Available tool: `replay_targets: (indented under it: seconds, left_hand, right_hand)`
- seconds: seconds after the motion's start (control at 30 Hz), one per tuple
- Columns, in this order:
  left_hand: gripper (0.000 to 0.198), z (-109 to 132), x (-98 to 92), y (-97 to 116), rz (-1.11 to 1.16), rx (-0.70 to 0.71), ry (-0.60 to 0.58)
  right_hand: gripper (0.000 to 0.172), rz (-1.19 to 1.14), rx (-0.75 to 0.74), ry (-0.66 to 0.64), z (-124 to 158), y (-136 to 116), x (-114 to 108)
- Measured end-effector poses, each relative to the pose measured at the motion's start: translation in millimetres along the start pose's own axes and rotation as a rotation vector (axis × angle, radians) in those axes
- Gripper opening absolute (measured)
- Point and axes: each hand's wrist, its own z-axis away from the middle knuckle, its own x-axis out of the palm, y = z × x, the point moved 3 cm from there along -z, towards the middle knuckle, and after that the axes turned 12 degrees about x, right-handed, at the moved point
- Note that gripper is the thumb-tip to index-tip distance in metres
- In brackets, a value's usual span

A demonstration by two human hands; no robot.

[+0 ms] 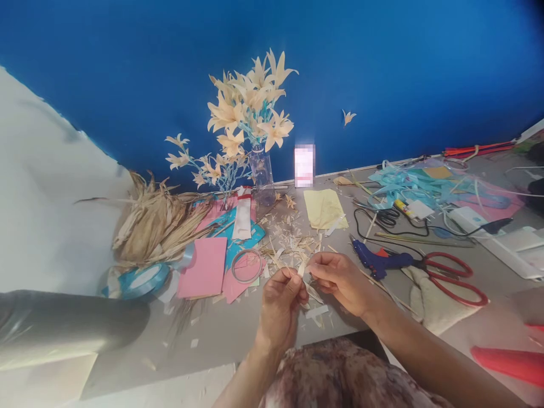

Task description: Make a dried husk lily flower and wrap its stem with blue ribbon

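Observation:
Between my two hands is a small pale strip of dried husk [302,268], narrow and cream-coloured. My left hand [284,292] pinches its lower part between thumb and fingers. My right hand [338,277] is closed at the strip's upper right side, thumb against fingertips; whatever lies in that pinch is too small to make out. Under and beyond the hands, cut husk scraps [297,246] litter the grey table [221,334]. A roll of clear tape [247,266] lies left of my left hand, and a blue glue gun [378,259] rests right of my right hand.
Husk flowers [250,99] stand in a clear bottle [263,175] against the blue wall. Red-handled scissors [457,272] lie on a cloth at right, near a white power strip [488,238] and black cables. At left are pink paper [203,266], blue ribbon [140,280] and a husk bundle [155,221].

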Motion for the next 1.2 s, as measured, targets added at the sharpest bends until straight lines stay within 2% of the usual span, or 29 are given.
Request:
replay_targets:
  seconds: [0.23, 0.37, 0.5, 0.67, 1.07, 1.2]
  left_hand:
    - [0.025, -0.2, -9.2, 0.3, -0.205, 0.069, 0.011]
    - [0.021, 0.7, -13.3, 0.0, -0.24, 0.067, -0.027]
    - [0.027, 2.2, -6.5, 0.5, -0.123, 0.011, -0.069]
    - [0.03, 2.0, 3.8, 1.5, 0.082, -0.061, -0.046]
    - [0.032, 1.1, 4.3, -2.2, 0.085, -0.071, -0.001]
    - [0.032, -2.1, 5.8, -5.1, 0.174, -0.109, 0.007]
  right_hand:
    - [0.034, 0.081, 0.013, -0.02, 0.9, 2.2, 1.7]
    - [0.034, 0.124, 0.012, -0.039, 1.2, 2.8, -0.5]
    - [0.033, 0.162, 0.002, -0.064, 2.6, 1.5, 0.7]
    - [0.031, 0.208, -0.046, -0.075, 4.9, 0.4, 4.1]
    - [0.036, 0.184, -0.05, -0.027, 3.1, 1.2, -2.0]
    - [0.038, 0.18, -0.038, -0.003, 4.7, -0.5, -3.4]
